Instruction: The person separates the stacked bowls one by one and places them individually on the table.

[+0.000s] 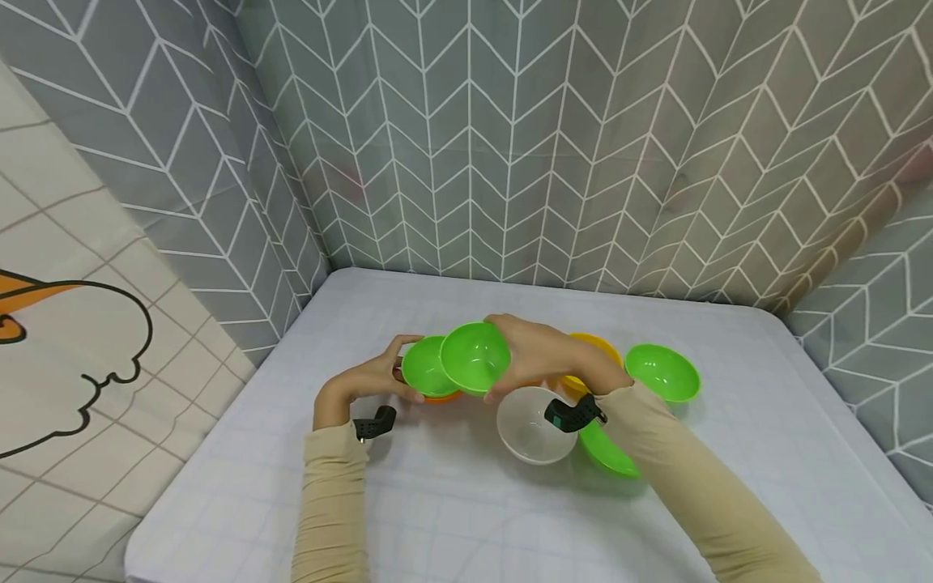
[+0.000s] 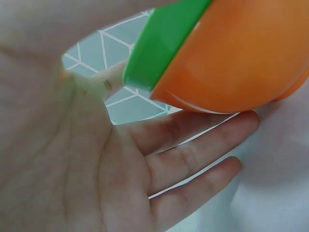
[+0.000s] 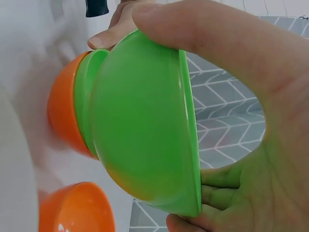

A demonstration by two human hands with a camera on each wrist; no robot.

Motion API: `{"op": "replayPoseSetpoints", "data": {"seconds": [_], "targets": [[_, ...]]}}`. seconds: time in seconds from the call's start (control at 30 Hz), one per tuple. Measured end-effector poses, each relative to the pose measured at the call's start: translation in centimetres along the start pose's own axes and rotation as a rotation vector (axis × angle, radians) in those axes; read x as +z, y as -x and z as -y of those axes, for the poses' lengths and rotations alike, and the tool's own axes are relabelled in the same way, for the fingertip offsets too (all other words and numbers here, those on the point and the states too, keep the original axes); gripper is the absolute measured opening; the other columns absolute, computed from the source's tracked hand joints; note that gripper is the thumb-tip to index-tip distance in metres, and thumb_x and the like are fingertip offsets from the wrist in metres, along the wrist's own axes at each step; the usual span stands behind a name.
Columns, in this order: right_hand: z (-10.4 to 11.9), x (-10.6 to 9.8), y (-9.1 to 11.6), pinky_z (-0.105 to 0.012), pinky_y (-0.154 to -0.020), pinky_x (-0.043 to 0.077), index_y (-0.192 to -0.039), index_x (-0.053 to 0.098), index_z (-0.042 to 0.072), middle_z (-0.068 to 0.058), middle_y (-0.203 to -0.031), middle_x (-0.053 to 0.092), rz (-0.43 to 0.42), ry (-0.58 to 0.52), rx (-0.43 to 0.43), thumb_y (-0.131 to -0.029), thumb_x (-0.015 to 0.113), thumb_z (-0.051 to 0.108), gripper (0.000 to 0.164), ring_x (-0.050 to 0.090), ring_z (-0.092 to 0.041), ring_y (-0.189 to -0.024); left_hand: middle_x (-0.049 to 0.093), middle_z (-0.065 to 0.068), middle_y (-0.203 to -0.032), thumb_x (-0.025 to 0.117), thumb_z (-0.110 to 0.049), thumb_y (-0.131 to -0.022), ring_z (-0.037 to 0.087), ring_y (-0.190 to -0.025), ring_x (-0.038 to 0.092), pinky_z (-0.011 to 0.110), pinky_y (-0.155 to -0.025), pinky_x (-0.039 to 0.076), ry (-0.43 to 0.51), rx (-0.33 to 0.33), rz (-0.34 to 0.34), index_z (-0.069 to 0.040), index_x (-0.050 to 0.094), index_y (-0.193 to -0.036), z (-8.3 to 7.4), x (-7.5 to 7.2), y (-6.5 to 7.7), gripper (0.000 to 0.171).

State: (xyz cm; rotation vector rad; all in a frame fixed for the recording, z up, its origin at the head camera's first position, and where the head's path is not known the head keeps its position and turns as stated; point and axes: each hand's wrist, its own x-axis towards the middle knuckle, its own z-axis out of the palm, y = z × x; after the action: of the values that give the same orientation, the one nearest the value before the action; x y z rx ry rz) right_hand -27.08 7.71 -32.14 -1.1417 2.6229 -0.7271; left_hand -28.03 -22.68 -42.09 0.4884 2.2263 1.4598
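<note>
My right hand (image 1: pixel 538 350) grips a green bowl (image 1: pixel 475 358) by its rim, thumb on one side and fingers on the other. That bowl is tilted and held above the table, just right of a second green bowl (image 1: pixel 423 368), which sits nested in an orange bowl (image 3: pixel 65 104). Around the nested pair my left hand (image 1: pixel 375 376) spreads its thumb and fingers, holding it from the left. In the left wrist view, several fingers lie along the side of the orange bowl (image 2: pixel 236 58). Whether the held bowl touches the nested green one I cannot tell.
A white bowl (image 1: pixel 535 429) stands below my right wrist. Behind the right forearm are yellow bowls (image 1: pixel 601 346) and a green bowl (image 1: pixel 611 455), partly hidden. Another green bowl (image 1: pixel 662 372) stands farther right. A loose orange bowl (image 3: pixel 84 210) shows in the right wrist view.
</note>
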Motion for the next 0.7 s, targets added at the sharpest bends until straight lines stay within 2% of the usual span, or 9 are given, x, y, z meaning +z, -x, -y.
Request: {"op": "replayPoseSetpoints", "data": {"seconds": [0.17, 0.37, 0.43, 0.57, 0.7], "targets": [[-0.8, 0.1, 1.4, -0.038, -0.087, 0.046, -0.135, 0.044, 0.007, -0.002, -0.119, 0.054, -0.018, -0.028, -0.009, -0.057, 0.090, 0.042, 0.097, 0.053, -0.017, -0.105, 0.055, 0.018, -0.122, 0.084, -0.014, -0.075, 0.029, -0.105, 0.060, 0.053, -0.101, 0.035, -0.026, 0.005, -0.005, -0.020, 0.011, -0.150, -0.2, 0.0, 0.1, 0.105], [-2.1, 0.5, 2.7, -0.041, -0.095, 0.043, -0.135, 0.048, 0.007, -0.005, -0.124, 0.057, -0.016, -0.176, -0.115, -0.060, 0.092, 0.025, 0.089, 0.052, -0.021, -0.113, 0.055, 0.019, -0.122, 0.085, -0.015, -0.075, 0.029, -0.106, 0.059, 0.056, -0.104, 0.030, -0.058, -0.017, -0.028, -0.022, 0.012, -0.150, -0.5, 0.1, 0.3, 0.105], [-2.4, 0.6, 3.3, -0.040, -0.096, 0.043, -0.135, 0.047, 0.008, -0.004, -0.125, 0.057, -0.017, -0.177, -0.089, -0.060, 0.092, 0.025, 0.089, 0.053, -0.020, -0.113, 0.055, 0.019, -0.122, 0.085, -0.015, -0.074, 0.029, -0.106, 0.058, 0.056, -0.104, 0.030, -0.070, -0.020, -0.034, -0.022, 0.012, -0.150, -0.5, 0.1, 0.2, 0.105], [-2.7, 0.6, 5.2, -0.042, -0.094, 0.045, -0.141, 0.039, 0.003, -0.007, -0.127, 0.053, -0.044, -0.061, 0.046, -0.059, 0.090, 0.041, 0.104, 0.054, -0.021, -0.111, 0.054, 0.020, -0.122, 0.085, -0.016, -0.074, 0.029, -0.108, 0.057, 0.055, -0.104, 0.030, -0.084, -0.025, -0.039, -0.023, 0.013, -0.150, -0.5, 0.1, 0.2, 0.105], [-3.2, 0.6, 6.7, -0.046, -0.093, 0.045, -0.142, 0.037, -0.001, -0.010, -0.128, 0.053, -0.072, -0.050, 0.070, -0.058, 0.090, 0.044, 0.108, 0.054, -0.024, -0.110, 0.054, 0.020, -0.123, 0.085, -0.017, -0.074, 0.030, -0.110, 0.056, 0.056, -0.104, 0.030, -0.089, -0.029, -0.037, -0.023, 0.012, -0.150, -0.5, 0.2, 0.1, 0.106]]}}
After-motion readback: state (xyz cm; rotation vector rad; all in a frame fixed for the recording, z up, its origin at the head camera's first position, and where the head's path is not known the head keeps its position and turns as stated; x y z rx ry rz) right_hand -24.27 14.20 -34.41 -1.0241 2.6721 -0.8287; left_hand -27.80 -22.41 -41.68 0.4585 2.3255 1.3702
